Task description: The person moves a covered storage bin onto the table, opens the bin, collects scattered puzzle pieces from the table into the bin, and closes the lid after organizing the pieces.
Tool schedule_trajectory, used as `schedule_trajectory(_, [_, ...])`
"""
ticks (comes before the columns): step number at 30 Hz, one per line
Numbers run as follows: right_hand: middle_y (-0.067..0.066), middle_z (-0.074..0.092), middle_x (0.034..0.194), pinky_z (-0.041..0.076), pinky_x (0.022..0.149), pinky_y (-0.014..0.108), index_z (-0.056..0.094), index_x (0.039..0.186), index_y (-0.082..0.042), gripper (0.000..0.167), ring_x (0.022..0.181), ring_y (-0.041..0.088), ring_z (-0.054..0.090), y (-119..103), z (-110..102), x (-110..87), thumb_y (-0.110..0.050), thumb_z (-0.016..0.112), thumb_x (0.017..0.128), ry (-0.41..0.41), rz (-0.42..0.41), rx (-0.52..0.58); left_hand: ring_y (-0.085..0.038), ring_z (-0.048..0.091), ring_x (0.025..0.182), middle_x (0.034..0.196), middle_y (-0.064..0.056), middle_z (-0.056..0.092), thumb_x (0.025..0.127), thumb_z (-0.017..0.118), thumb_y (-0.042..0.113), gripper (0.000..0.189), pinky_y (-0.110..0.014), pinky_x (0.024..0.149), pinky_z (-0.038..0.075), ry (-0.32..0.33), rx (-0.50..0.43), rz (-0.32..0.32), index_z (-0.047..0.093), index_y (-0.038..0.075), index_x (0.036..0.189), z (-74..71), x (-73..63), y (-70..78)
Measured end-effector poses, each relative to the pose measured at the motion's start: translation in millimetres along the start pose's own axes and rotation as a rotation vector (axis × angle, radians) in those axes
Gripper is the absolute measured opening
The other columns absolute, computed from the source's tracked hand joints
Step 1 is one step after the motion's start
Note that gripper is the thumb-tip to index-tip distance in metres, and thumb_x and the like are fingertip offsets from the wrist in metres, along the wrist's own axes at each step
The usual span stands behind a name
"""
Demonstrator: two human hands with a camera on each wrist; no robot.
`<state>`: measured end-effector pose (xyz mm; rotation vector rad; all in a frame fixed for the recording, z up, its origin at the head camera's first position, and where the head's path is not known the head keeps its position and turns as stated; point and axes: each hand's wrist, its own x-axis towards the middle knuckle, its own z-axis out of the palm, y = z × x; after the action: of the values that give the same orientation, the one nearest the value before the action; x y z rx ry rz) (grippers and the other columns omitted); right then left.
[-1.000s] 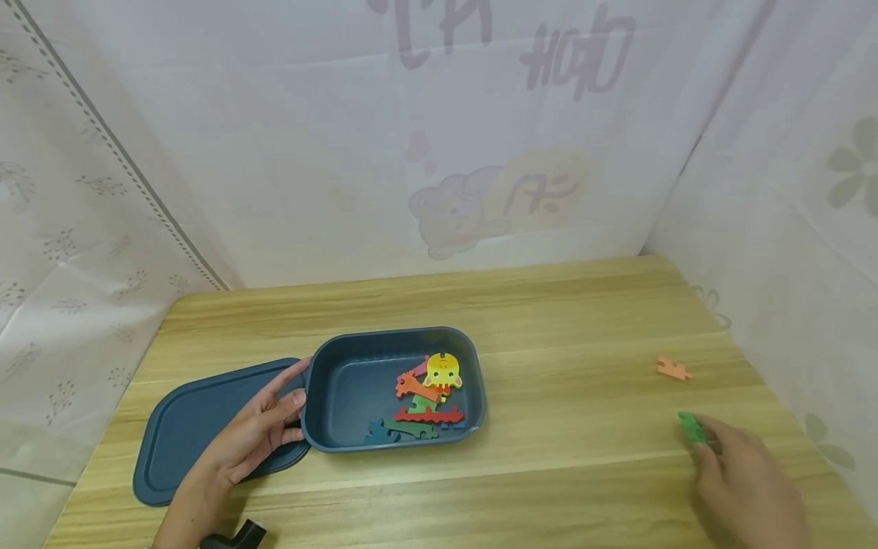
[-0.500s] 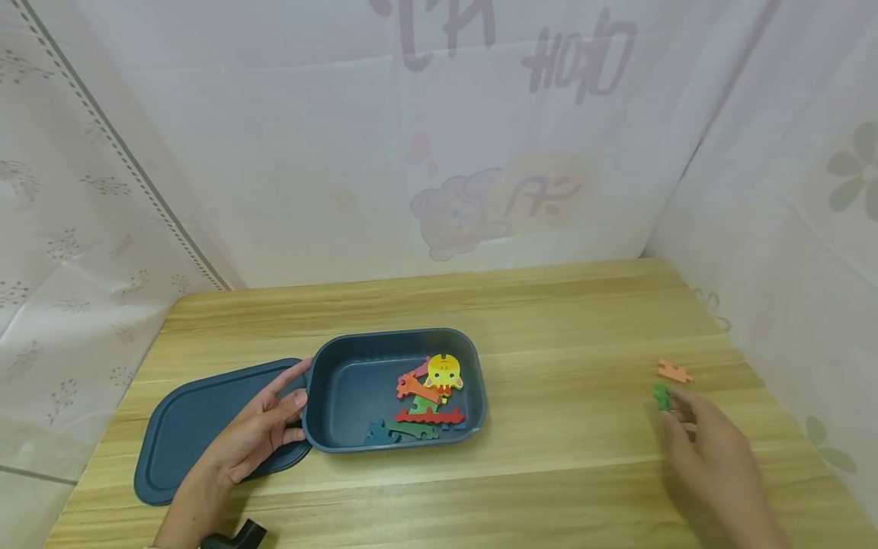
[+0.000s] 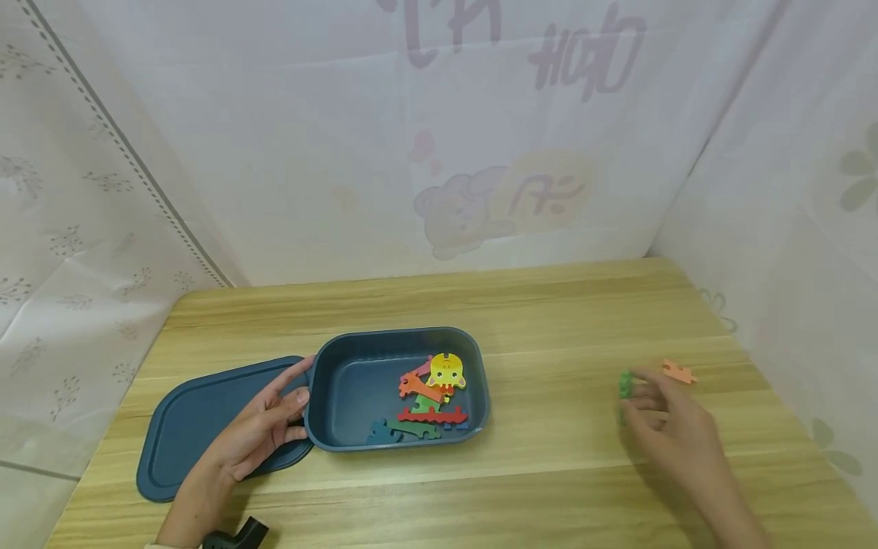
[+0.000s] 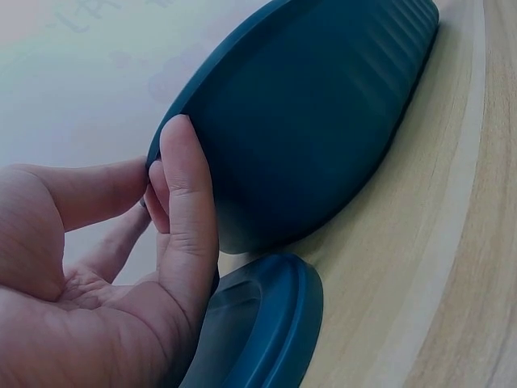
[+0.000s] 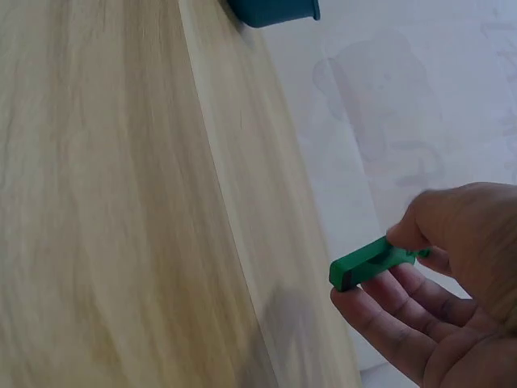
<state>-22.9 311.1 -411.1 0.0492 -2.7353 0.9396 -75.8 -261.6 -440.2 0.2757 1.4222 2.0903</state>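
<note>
A dark blue rectangular box stands uncovered on the table. Colourful jigsaw-like pieces lie in its right half, among them a yellow animal face and a long red piece. At the box's left end, my left hand holds the rim, thumb and fingertips gathered there. To the right, over the table, my right hand pinches a green puzzle piece between thumb and fingertips; the fingers partly cover it. An orange puzzle piece lies on the table just beyond that hand.
Under my left hand and forearm lies the box's dark blue lid, flat on the wooden table. A black angled object shows at my left wrist. White printed cloth hangs around the table's back and sides.
My right hand has moved left and slightly away from me, carrying the green puzzle piece from the table's right side toward the box. My left hand stays at the rim.
</note>
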Motion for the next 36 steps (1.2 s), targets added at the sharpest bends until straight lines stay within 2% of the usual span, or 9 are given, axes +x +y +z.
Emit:
schedule_trajectory(4, [0.021, 0.074, 0.109, 0.057, 0.068, 0.009, 0.059, 0.139, 0.0, 0.049, 0.09, -0.023, 0.053, -6.8, 4.1, 3.0, -0.002, 0.078, 0.093, -0.037, 0.013, 0.032, -0.008, 0.073, 0.11, 0.127, 0.007, 0.071, 0.117, 0.036, 0.01, 0.067, -0.024, 0.087, 0.065, -0.001, -0.006, 0.0, 0.001, 0.024, 0.172, 0.1, 0.2, 0.3])
schedule_trajectory(10, [0.018, 0.074, 0.109, 0.057, 0.069, 0.009, 0.06, 0.139, -0.003, 0.05, 0.091, -0.019, 0.054, -18.7, 9.0, 11.3, -0.005, 0.078, 0.093, -0.036, 0.022, 0.041, -0.009, 0.073, 0.11, 0.127, 0.006, 0.071, 0.117, 0.036, 0.009, 0.067, -0.025, 0.087, 0.065, -0.002, -0.012, 0.003, 0.003, 0.024, 0.172, -0.3, -1.0, 0.3])
schedule_trajectory(17, [0.026, 0.069, 0.119, 0.059, 0.066, 0.015, 0.055, 0.141, 0.001, 0.051, 0.085, -0.015, 0.059, -25.4, 13.9, 15.2, -0.006, 0.075, 0.095, -0.076, 0.021, 0.077, -0.008, 0.073, 0.109, 0.127, 0.007, 0.071, 0.117, 0.037, 0.01, 0.066, -0.025, 0.086, 0.065, 0.006, 0.0, -0.001, 0.006, 0.025, 0.172, 1.8, -0.8, 1.4])
schedule_trajectory(20, [0.024, 0.065, 0.126, 0.059, 0.064, 0.015, 0.054, 0.142, 0.0, 0.053, 0.085, -0.014, 0.06, -26.7, 16.8, 16.8, -0.002, 0.075, 0.094, -0.064, -0.006, 0.093, -0.007, 0.073, 0.109, 0.126, 0.007, 0.07, 0.117, 0.037, 0.01, 0.065, -0.024, 0.086, 0.064, 0.004, 0.001, 0.002, 0.008, 0.026, 0.172, 1.8, -0.5, 1.4])
schedule_trajectory(26, [0.015, 0.061, 0.126, 0.059, 0.072, 0.011, 0.057, 0.143, -0.004, 0.057, 0.096, -0.01, 0.056, -30.9, 24.0, 21.5, 0.008, 0.073, 0.089, -0.028, -0.089, 0.119, -0.007, 0.073, 0.107, 0.127, 0.008, 0.071, 0.117, 0.036, 0.009, 0.064, -0.023, 0.086, 0.064, -0.002, -0.007, 0.005, 0.008, 0.028, 0.172, 0.8, -0.7, 0.9])
schedule_trajectory(36, [0.017, 0.061, 0.128, 0.059, 0.076, 0.01, 0.056, 0.144, -0.001, 0.055, 0.098, -0.009, 0.058, -40.6, 31.7, 24.5, 0.007, 0.071, 0.091, -0.027, -0.082, 0.164, -0.008, 0.073, 0.108, 0.129, 0.008, 0.07, 0.117, 0.037, 0.009, 0.062, -0.024, 0.086, 0.064, -0.003, -0.004, 0.003, 0.013, 0.03, 0.17, 1.1, -0.6, 1.4])
